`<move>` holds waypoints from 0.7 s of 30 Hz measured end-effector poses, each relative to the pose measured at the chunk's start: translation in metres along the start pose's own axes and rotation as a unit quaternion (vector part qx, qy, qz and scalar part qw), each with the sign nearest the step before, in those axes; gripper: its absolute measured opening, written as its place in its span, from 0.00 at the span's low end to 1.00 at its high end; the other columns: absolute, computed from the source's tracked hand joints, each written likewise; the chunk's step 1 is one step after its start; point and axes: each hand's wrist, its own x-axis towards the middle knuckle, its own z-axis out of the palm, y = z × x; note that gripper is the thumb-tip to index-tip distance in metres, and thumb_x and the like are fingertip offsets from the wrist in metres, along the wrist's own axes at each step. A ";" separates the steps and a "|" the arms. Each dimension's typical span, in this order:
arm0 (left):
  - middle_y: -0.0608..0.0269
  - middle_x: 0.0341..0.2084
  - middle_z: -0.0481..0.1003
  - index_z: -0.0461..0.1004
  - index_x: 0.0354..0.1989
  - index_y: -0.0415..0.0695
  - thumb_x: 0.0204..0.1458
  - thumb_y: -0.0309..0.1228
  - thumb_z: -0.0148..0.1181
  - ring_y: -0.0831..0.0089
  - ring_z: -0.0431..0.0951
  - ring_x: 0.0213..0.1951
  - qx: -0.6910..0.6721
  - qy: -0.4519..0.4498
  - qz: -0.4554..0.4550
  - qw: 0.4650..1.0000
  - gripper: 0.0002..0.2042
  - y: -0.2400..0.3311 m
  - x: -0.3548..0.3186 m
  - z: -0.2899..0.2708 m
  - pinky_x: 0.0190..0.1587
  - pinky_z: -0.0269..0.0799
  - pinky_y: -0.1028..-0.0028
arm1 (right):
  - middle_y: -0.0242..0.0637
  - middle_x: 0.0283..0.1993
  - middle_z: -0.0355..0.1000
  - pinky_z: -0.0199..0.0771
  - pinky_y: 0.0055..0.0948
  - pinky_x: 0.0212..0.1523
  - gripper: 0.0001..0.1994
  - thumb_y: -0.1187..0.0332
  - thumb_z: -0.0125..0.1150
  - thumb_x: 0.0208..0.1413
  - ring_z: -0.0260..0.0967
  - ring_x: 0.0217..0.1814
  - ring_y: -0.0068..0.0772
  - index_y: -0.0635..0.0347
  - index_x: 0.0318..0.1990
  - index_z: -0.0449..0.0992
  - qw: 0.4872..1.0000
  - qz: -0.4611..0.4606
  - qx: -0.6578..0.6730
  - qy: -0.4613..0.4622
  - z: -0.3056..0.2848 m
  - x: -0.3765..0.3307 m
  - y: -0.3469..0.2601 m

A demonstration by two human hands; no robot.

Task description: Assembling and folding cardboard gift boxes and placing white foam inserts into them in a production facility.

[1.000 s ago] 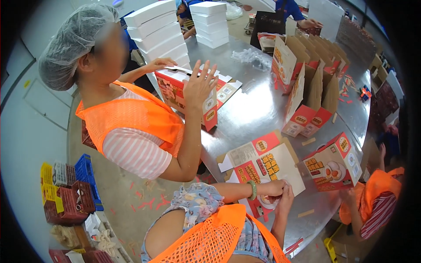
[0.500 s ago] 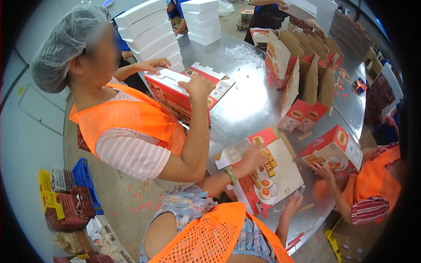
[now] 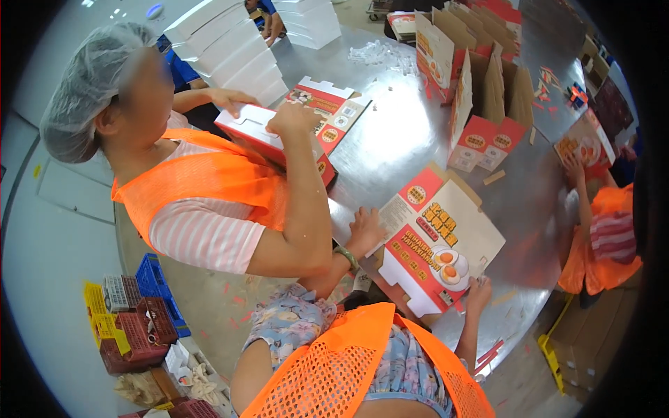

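Note:
A red and cream printed carton lies folded flat on the metal table in front of me, egg pictures on its face. My left hand, below a green bangle, is beside the carton's left edge with its fingers apart. At the lower right corner of the carton is my right hand, its fingers curled close against the edge. What those fingers hold, if anything, is too small to make out.
At my left a co-worker in an orange vest handles a red carton. Standing open cartons fill the far right, near white plastic pieces. White boxes are stacked behind. Another co-worker holds a carton at the right.
My left hand has moved off the carton's face to its left edge. The carton has shifted right and turned slightly. The co-worker at the right has moved farther away with a carton.

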 end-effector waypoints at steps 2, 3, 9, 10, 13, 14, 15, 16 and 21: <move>0.43 0.51 0.66 0.66 0.54 0.40 0.48 0.42 0.70 0.44 0.67 0.57 -0.008 0.015 0.012 1.000 0.29 0.004 -0.003 0.009 0.57 0.67 0.52 | 0.52 0.34 0.72 0.70 0.40 0.40 0.15 0.68 0.67 0.54 0.69 0.35 0.49 0.70 0.42 0.71 1.000 0.007 0.010 0.000 -0.003 0.010 0.015; 0.43 0.48 0.69 0.67 0.53 0.39 0.49 0.41 0.69 0.44 0.70 0.54 -0.019 0.039 0.020 0.999 0.28 0.007 -0.004 0.011 0.55 0.69 0.54 | 0.52 0.34 0.72 0.70 0.40 0.40 0.15 0.68 0.67 0.54 0.69 0.35 0.49 0.70 0.42 0.71 1.000 0.015 0.007 0.001 -0.008 0.011 0.022; 0.45 0.40 0.79 0.69 0.55 0.38 0.51 0.39 0.65 0.53 0.81 0.44 -0.341 0.003 -0.016 0.940 0.25 -0.015 -0.005 0.000 0.47 0.75 0.62 | 0.37 0.35 0.71 0.69 0.34 0.39 0.11 0.68 0.66 0.55 0.67 0.37 0.28 0.68 0.37 0.74 0.946 0.216 0.205 -0.128 -0.053 0.023 -0.009; 0.45 0.40 0.79 0.69 0.55 0.38 0.51 0.39 0.65 0.53 0.81 0.44 -0.342 0.003 -0.012 0.940 0.25 -0.006 -0.007 -0.005 0.47 0.75 0.62 | 0.37 0.35 0.71 0.69 0.34 0.39 0.11 0.68 0.66 0.55 0.67 0.37 0.28 0.68 0.37 0.74 0.947 0.214 0.206 -0.124 -0.053 0.023 -0.003; 0.48 0.41 0.80 0.71 0.55 0.33 0.55 0.36 0.62 0.66 0.81 0.41 -0.365 -0.063 0.045 0.928 0.24 0.009 -0.014 -0.003 0.44 0.76 0.67 | 0.39 0.29 0.70 0.68 0.35 0.37 0.10 0.70 0.64 0.55 0.67 0.32 0.34 0.69 0.35 0.71 0.990 -0.021 0.132 -0.052 -0.038 0.022 0.040; 0.48 0.41 0.80 0.71 0.55 0.33 0.55 0.36 0.62 0.66 0.81 0.41 -0.367 -0.049 0.041 0.928 0.24 0.007 -0.020 0.001 0.44 0.76 0.67 | 0.39 0.29 0.70 0.68 0.35 0.37 0.10 0.70 0.64 0.55 0.67 0.32 0.34 0.69 0.35 0.71 0.988 -0.033 0.137 -0.061 -0.038 0.024 0.051; 0.46 0.42 0.80 0.71 0.56 0.33 0.54 0.35 0.62 0.61 0.81 0.41 -0.300 -0.024 0.068 0.951 0.24 0.011 -0.021 0.007 0.46 0.76 0.64 | 0.44 0.29 0.72 0.69 0.39 0.37 0.09 0.70 0.62 0.55 0.69 0.32 0.42 0.69 0.36 0.71 0.994 -0.081 0.045 -0.060 -0.043 0.026 0.063; 0.44 0.43 0.80 0.70 0.57 0.33 0.54 0.35 0.62 0.56 0.82 0.42 -0.230 0.008 0.086 0.969 0.24 0.010 -0.025 0.010 0.48 0.76 0.61 | 0.50 0.30 0.73 0.70 0.43 0.38 0.09 0.71 0.61 0.56 0.71 0.32 0.51 0.69 0.37 0.72 0.988 -0.132 -0.045 -0.064 -0.042 0.030 0.052; 0.42 0.60 0.68 0.70 0.61 0.42 0.54 0.32 0.63 0.44 0.65 0.63 -0.279 0.048 0.105 0.953 0.25 -0.009 -0.018 0.048 0.65 0.62 0.57 | 0.52 0.34 0.76 0.68 0.52 0.40 0.05 0.71 0.58 0.60 0.74 0.40 0.60 0.64 0.39 0.73 0.975 -0.130 -0.179 -0.033 -0.051 0.037 0.011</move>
